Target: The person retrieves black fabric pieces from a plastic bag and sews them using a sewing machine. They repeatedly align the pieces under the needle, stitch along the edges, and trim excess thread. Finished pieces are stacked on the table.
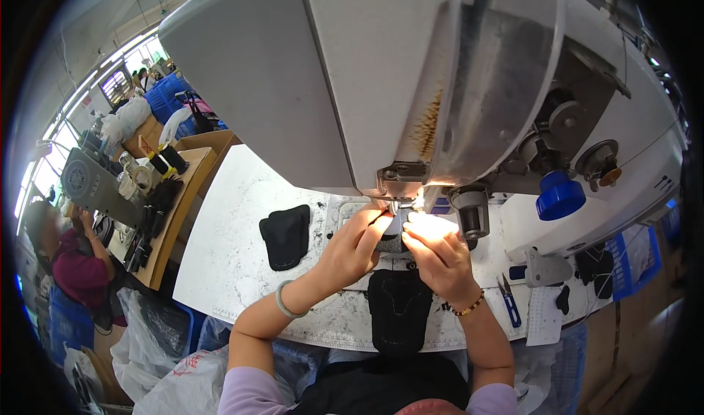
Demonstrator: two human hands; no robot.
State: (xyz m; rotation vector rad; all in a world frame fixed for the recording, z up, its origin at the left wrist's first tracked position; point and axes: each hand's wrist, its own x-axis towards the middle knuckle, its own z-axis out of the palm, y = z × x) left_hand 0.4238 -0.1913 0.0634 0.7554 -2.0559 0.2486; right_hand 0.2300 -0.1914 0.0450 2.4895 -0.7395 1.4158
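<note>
Under the head of a large white sewing machine (pixel 293 70), my two hands meet at the lit needle area. A small dark grey fabric piece (pixel 393 242) lies there, with a paler patch at its top. My left hand (pixel 358 240) pinches its left edge, fingers closed. My right hand (pixel 443 257) holds its right side with thumb and fingers together; bright light washes out those fingertips. Just below, a black shaped fabric piece (pixel 400 312) with faint stitch lines lies at the table's front edge. More black cut pieces (pixel 285 237) lie stacked left of my left hand.
Blue-handled thread snips (pixel 509 301) lie on the white table (pixel 220 246) to the right, beside a white card (pixel 543 316). A blue knob (pixel 560 196) juts from the machine. Plastic bags (pixel 183 378) stand at lower left. Another person (pixel 77 265) sits at a machine farther left.
</note>
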